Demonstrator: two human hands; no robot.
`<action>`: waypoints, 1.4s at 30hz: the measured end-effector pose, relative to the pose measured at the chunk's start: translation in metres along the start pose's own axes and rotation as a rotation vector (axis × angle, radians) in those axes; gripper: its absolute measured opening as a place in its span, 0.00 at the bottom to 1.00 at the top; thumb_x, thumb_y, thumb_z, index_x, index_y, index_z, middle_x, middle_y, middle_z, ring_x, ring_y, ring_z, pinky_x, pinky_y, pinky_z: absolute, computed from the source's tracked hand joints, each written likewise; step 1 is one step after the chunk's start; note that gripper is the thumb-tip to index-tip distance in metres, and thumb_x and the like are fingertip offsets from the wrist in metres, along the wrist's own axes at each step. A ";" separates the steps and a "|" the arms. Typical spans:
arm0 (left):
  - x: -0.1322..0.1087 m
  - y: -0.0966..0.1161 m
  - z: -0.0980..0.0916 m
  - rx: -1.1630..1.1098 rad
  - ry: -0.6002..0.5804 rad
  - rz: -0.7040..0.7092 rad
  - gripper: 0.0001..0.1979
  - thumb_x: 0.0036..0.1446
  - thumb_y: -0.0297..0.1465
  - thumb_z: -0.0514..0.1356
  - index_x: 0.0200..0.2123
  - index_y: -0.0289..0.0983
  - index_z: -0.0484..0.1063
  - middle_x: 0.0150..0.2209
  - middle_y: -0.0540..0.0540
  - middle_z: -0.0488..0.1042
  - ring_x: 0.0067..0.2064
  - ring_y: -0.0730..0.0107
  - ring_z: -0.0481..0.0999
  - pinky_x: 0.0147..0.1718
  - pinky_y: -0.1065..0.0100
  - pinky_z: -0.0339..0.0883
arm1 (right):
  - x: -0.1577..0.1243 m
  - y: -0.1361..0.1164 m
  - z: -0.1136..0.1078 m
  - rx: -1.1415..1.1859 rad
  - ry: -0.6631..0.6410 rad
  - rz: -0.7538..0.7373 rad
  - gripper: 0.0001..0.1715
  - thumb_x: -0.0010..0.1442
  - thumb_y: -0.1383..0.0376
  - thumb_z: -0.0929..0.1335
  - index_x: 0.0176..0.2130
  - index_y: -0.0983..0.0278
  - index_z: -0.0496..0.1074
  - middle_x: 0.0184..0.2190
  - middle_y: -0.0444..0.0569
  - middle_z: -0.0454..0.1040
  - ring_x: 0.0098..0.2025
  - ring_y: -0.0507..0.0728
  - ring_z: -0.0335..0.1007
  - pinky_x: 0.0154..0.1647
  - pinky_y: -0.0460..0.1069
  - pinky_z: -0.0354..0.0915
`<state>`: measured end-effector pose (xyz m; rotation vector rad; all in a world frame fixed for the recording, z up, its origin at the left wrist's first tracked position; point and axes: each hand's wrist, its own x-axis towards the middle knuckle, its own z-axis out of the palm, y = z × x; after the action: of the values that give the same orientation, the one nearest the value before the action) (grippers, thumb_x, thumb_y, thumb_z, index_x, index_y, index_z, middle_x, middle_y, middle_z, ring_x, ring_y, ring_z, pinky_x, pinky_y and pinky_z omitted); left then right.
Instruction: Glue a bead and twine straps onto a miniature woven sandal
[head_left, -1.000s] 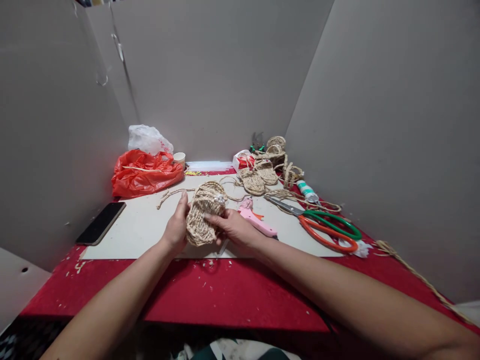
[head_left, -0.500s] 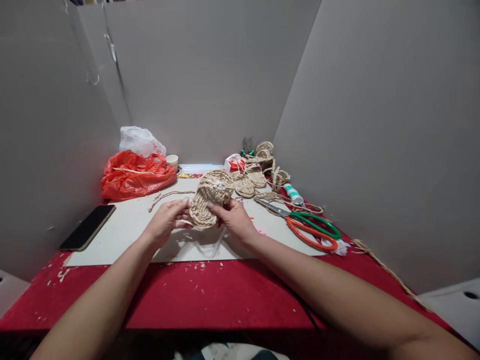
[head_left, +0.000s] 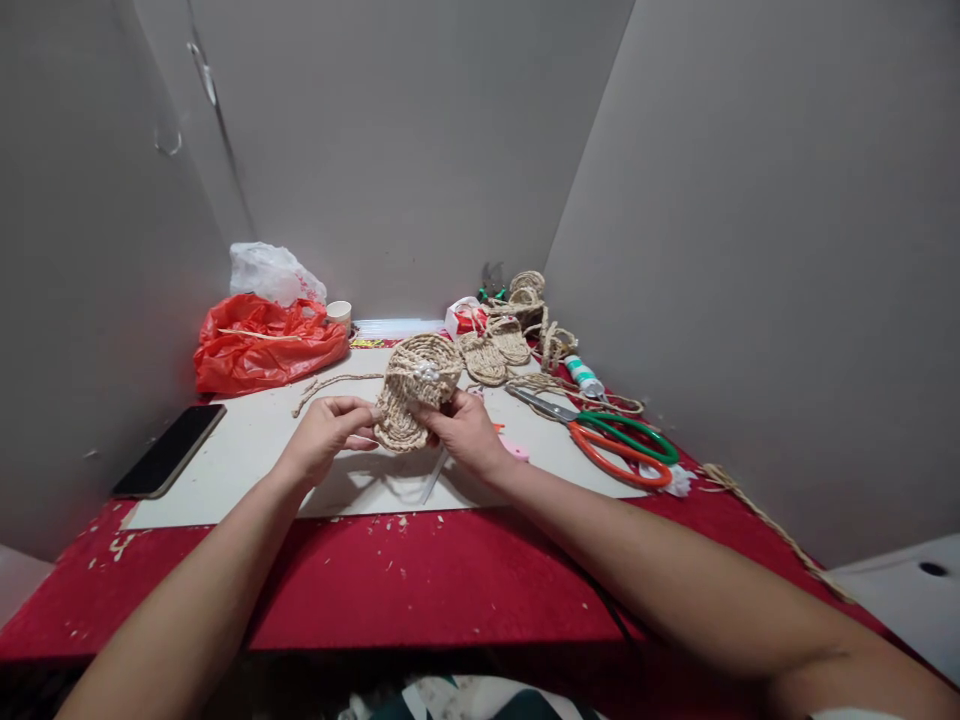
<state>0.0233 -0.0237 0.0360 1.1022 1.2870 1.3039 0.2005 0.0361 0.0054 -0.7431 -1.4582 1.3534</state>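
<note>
A small woven straw sandal [head_left: 412, 390] with white beads on its strap is held up above the white board [head_left: 247, 450]. My left hand [head_left: 324, 436] pinches its left edge, fingers closed on it. My right hand [head_left: 466, 432] grips its right side from below, thumb against the weave. A braided straw cord [head_left: 330, 385] trails from the sandal to the left across the board. The pink glue gun [head_left: 516, 450] lies partly hidden behind my right hand.
Red and white plastic bags [head_left: 262, 340] and a paper cup [head_left: 339, 311] sit at the back left, a black phone [head_left: 169, 451] at the left. More straw sandals [head_left: 495, 350], a glue tube [head_left: 585, 377] and orange-green scissors [head_left: 615, 440] lie at the right. Grey panels enclose the red table [head_left: 420, 580].
Both hands lifted the sandal off the board and tilted it up. My left hand shifted from flat against its side to pinching its edge. The view drifted slightly.
</note>
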 end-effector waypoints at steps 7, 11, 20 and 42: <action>-0.001 0.003 0.003 0.036 -0.006 -0.017 0.09 0.39 0.33 0.69 0.21 0.34 0.76 0.22 0.49 0.74 0.23 0.77 0.71 0.26 0.73 0.71 | -0.002 -0.002 0.001 -0.057 -0.002 -0.025 0.18 0.45 0.54 0.74 0.24 0.63 0.68 0.18 0.40 0.65 0.18 0.48 0.55 0.19 0.46 0.57; -0.001 0.003 0.005 0.051 0.014 -0.023 0.08 0.39 0.32 0.67 0.20 0.33 0.74 0.21 0.50 0.72 0.22 0.77 0.70 0.25 0.74 0.69 | -0.004 -0.004 0.002 -0.065 -0.007 -0.045 0.17 0.46 0.54 0.74 0.25 0.64 0.69 0.18 0.41 0.66 0.19 0.48 0.56 0.20 0.45 0.58; 0.000 0.000 0.008 0.129 0.044 -0.008 0.08 0.38 0.32 0.61 0.17 0.33 0.68 0.18 0.53 0.68 0.20 0.80 0.68 0.22 0.76 0.64 | -0.006 -0.005 0.005 -0.097 -0.052 -0.093 0.16 0.47 0.55 0.71 0.25 0.65 0.68 0.18 0.40 0.65 0.19 0.48 0.56 0.19 0.45 0.59; 0.004 -0.003 0.004 -0.135 0.005 -0.162 0.18 0.47 0.46 0.56 0.26 0.35 0.70 0.21 0.46 0.73 0.21 0.70 0.73 0.21 0.70 0.68 | -0.003 -0.002 0.005 0.003 -0.058 -0.028 0.19 0.46 0.53 0.72 0.31 0.66 0.71 0.21 0.43 0.68 0.19 0.48 0.58 0.19 0.45 0.59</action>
<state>0.0272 -0.0193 0.0333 0.8831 1.2453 1.2530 0.1971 0.0313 0.0068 -0.6837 -1.5069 1.3652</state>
